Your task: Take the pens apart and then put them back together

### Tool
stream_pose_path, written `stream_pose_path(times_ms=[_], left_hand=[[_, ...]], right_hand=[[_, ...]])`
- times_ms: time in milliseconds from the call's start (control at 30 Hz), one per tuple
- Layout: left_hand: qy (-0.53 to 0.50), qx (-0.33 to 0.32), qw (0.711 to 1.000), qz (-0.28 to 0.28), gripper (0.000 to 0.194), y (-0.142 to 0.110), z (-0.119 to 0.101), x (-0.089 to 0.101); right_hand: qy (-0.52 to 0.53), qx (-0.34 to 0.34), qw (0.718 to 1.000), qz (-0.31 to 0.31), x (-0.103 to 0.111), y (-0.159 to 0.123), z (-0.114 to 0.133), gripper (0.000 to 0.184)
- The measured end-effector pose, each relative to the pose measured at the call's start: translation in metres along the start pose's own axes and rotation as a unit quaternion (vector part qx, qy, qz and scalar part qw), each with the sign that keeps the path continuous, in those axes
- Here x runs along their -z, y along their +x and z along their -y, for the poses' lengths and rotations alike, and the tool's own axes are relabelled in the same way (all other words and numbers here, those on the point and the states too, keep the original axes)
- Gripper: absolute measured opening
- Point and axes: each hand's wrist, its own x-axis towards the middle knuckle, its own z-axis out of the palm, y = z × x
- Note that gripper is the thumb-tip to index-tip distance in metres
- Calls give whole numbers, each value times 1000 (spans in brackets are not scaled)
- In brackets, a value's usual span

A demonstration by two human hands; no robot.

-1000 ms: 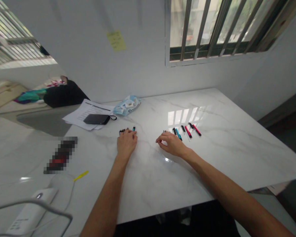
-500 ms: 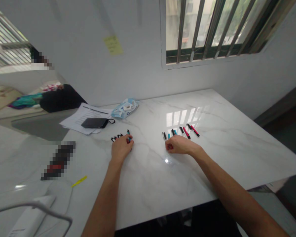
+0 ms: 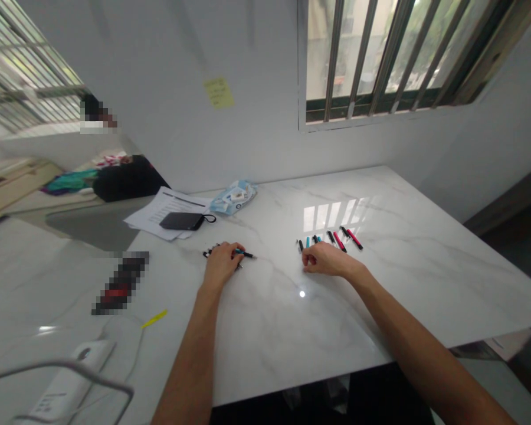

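Observation:
My left hand (image 3: 223,262) is closed on a black-and-teal pen (image 3: 246,254), which points right from the fingertips just above the table. Under and beside that hand, several dark pens (image 3: 207,252) lie partly covered. To the right, my right hand (image 3: 323,260) has its fingers curled in. It rests low at the near end of a row of pens, and I cannot make out what is in its fingers. In that row are a teal pen (image 3: 308,242), a black pen (image 3: 300,245), a red pen (image 3: 340,242) and another red pen (image 3: 354,239).
Behind my left hand, a black pouch-like case (image 3: 182,221) with a loop lies on printed papers (image 3: 153,218). A blue-and-white packet (image 3: 234,198) is by the wall. A yellow strip (image 3: 154,319) and a white power strip (image 3: 71,378) are at the left. The marble-patterned table (image 3: 283,336) ends in front of me.
The teal pen in my left hand has turned from pointing away to pointing right. My right hand stays by the pen row. The view has shifted slightly.

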Motion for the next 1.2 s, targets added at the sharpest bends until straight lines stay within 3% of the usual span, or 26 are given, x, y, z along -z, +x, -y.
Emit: stream_pose_path(times_ms=[167, 267, 367, 467, 633, 733, 867, 1033, 1200], left_hand=[[-63, 6, 976, -210, 32, 1, -12, 11], [-121, -7, 960, -251, 34, 0, -20, 12], [-198, -14, 955, -221, 35, -4, -31, 5], [-229, -11, 956, -181, 36, -9, -48, -2], [-279, -57, 954, -96, 35, -20, -87, -6], [-303, -96, 947, -44, 34, -28, -116, -9], [-391, -112, 913, -38, 29, -37, -145, -20], [-385, -114, 915, -38, 26, -42, -144, -28], [-392, -75, 917, -22, 38, -42, -135, -29]], right_hand=[[-1, 2, 1000, -1, -4, 2, 1, 8], [-17, -9, 1000, -12, -6, 4, -4, 6], [-37, -30, 998, -35, -6, 6, -6, 6], [9, -18, 997, -77, -6, 8, 0, 3], [112, -11, 972, -208, -11, 11, 14, 40], [141, -23, 963, -229, -14, 14, 13, 57], [174, -63, 945, -268, -15, 17, 5, 65], [180, -54, 941, -282, -18, 20, 2, 57], [230, -19, 927, -294, -20, 21, 9, 44]])
